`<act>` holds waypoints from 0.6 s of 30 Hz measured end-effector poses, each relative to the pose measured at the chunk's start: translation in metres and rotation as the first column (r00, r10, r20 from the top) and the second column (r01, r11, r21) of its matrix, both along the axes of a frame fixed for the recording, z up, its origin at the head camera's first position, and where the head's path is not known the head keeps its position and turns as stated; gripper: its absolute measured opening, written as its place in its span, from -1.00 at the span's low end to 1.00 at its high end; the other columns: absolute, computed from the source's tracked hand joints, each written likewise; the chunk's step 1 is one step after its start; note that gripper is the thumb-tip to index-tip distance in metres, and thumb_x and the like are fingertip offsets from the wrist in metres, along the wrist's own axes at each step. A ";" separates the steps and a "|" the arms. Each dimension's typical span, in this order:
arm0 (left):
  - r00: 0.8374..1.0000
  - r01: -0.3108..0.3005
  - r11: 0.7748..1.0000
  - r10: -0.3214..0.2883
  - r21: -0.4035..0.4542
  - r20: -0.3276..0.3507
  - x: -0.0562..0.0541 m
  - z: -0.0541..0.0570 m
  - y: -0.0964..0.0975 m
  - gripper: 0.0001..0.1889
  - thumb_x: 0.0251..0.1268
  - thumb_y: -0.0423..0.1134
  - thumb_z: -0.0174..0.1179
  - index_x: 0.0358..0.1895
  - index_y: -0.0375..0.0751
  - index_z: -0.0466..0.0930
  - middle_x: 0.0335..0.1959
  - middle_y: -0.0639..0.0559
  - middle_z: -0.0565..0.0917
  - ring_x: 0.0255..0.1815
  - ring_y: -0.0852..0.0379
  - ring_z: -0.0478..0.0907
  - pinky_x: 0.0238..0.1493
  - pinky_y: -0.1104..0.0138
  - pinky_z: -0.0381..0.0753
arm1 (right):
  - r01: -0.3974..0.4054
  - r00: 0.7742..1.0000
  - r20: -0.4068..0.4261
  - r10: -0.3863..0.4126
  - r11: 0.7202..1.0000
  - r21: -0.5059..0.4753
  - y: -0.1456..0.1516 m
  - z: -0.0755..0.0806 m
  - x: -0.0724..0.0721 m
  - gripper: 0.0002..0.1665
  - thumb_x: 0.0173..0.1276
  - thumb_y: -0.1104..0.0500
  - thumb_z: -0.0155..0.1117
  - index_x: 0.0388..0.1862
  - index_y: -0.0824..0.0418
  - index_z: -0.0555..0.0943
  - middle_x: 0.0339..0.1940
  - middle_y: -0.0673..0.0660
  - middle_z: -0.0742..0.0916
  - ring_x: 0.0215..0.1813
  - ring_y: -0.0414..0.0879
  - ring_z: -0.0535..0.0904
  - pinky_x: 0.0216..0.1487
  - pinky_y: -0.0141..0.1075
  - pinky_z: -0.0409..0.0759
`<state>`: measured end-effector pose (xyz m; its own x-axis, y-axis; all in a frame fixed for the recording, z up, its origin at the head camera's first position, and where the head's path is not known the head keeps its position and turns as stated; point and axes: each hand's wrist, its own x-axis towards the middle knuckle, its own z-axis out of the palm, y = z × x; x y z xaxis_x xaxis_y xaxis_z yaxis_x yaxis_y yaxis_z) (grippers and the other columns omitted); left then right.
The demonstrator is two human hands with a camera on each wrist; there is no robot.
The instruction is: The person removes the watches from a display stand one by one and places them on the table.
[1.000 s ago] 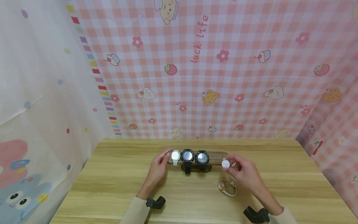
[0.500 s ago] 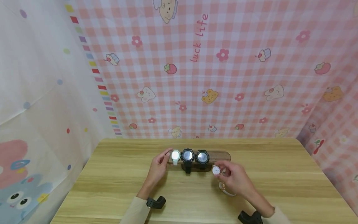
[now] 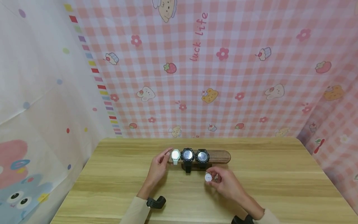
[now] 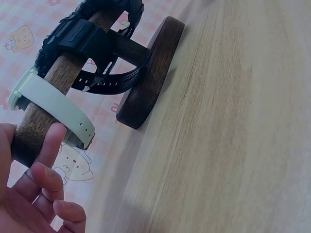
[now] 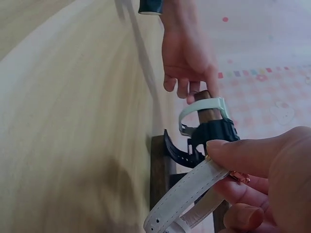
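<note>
My left hand [image 3: 156, 169] pinches the left end of a dark wooden watch stand [image 3: 221, 156]. On its bar, from the left, hang a mint-green watch [image 3: 175, 155] and two black sports watches [image 3: 187, 155]. Between thumb and fingers of my right hand [image 3: 227, 183] is a small wristwatch [image 3: 208, 177] with a white dial, held just in front of the stand. The right wrist view shows its stitched whitish strap [image 5: 182, 196] hanging in a loop, with a rose-gold bit by the fingers. In the left wrist view, the mint strap [image 4: 56, 102] loops around the bar beside my fingertips.
The stand's oval base [image 4: 153, 73] rests on the wood-grain table [image 3: 126, 180]. The bar's right end carries no watch. A pink checked cloth [image 3: 240, 74] hangs behind the table, and a white patterned cloth [image 3: 42, 102] hangs at the left.
My right hand has moved left and nearer with the white-dial watch, away from the bar's right end. It now hides the other watch lying on the table. My left hand stays put.
</note>
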<state>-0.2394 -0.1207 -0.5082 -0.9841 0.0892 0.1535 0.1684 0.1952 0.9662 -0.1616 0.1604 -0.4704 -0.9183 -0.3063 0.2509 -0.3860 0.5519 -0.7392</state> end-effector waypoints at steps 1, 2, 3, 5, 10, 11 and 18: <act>1.000 0.002 1.000 -0.002 -0.001 -0.005 0.000 0.000 0.000 -0.67 0.58 -0.16 -0.01 0.27 0.04 0.57 -0.15 -0.18 0.67 -0.26 -0.17 0.69 -0.47 0.39 0.50 | -0.006 1.000 0.000 0.006 1.000 0.000 -0.001 -0.001 0.000 -0.61 0.06 0.35 0.53 -0.09 0.32 0.66 -0.39 -0.02 0.71 -0.47 -0.30 0.47 -0.48 -0.45 0.49; 1.000 0.003 1.000 -0.003 0.001 -0.009 0.000 0.000 0.000 -0.67 0.58 -0.16 -0.01 0.27 0.02 0.57 -0.09 -0.14 0.69 -0.26 -0.16 0.69 -0.43 0.36 0.55 | -0.011 1.000 0.000 0.011 1.000 0.003 -0.002 -0.002 0.000 -0.61 0.07 0.34 0.53 -0.09 0.32 0.66 -0.39 -0.02 0.71 -0.47 -0.31 0.47 -0.47 -0.45 0.50; 1.000 0.004 1.000 -0.004 0.003 -0.012 0.000 0.000 0.000 -0.67 0.58 -0.16 0.00 0.27 0.00 0.57 -0.04 -0.12 0.69 -0.26 -0.15 0.69 -0.40 0.32 0.59 | -0.014 1.000 0.002 0.014 1.000 0.004 -0.003 -0.003 0.000 -0.62 0.07 0.35 0.53 -0.09 0.32 0.66 -0.39 -0.02 0.70 -0.47 -0.31 0.47 -0.47 -0.45 0.50; 1.000 0.009 1.000 -0.009 0.003 -0.022 -0.001 -0.001 0.000 -0.66 0.58 -0.15 0.00 0.28 -0.04 0.56 -0.03 -0.14 0.69 -0.26 -0.15 0.70 -0.37 0.26 0.62 | -0.012 1.000 0.012 0.012 1.000 0.009 -0.004 -0.005 0.000 -0.62 0.07 0.36 0.53 -0.10 0.32 0.66 -0.40 -0.02 0.70 -0.47 -0.31 0.47 -0.47 -0.44 0.50; 1.000 0.014 1.000 -0.014 -0.001 -0.022 -0.001 -0.002 -0.001 -0.65 0.58 -0.16 -0.01 0.29 -0.09 0.55 -0.19 -0.16 0.68 -0.27 -0.16 0.69 -0.45 0.32 0.56 | 0.003 0.999 0.034 -0.004 1.000 0.016 -0.007 -0.009 0.002 -0.59 0.04 0.39 0.52 -0.08 0.34 0.66 -0.41 -0.02 0.69 -0.47 -0.34 0.46 -0.46 -0.44 0.52; 1.000 0.013 1.000 -0.013 0.000 -0.017 -0.001 -0.002 -0.001 -0.65 0.58 -0.17 -0.01 0.29 -0.10 0.55 -0.22 -0.14 0.67 -0.27 -0.16 0.69 -0.47 0.36 0.53 | 0.005 0.999 0.037 -0.006 1.000 0.019 -0.008 -0.011 0.002 -0.58 0.04 0.39 0.52 -0.08 0.35 0.66 -0.41 -0.03 0.69 -0.47 -0.35 0.45 -0.46 -0.44 0.51; 1.000 0.008 1.000 -0.008 0.006 -0.002 0.000 0.000 0.000 -0.65 0.58 -0.20 -0.02 0.30 -0.07 0.54 -0.35 -0.08 0.62 -0.27 -0.21 0.67 -0.55 0.49 0.35 | 0.046 0.997 0.055 -0.050 0.996 0.075 -0.017 -0.017 0.002 -0.59 0.05 0.36 0.53 -0.07 0.32 0.65 -0.45 -0.09 0.66 -0.44 -0.35 0.47 -0.40 -0.45 0.51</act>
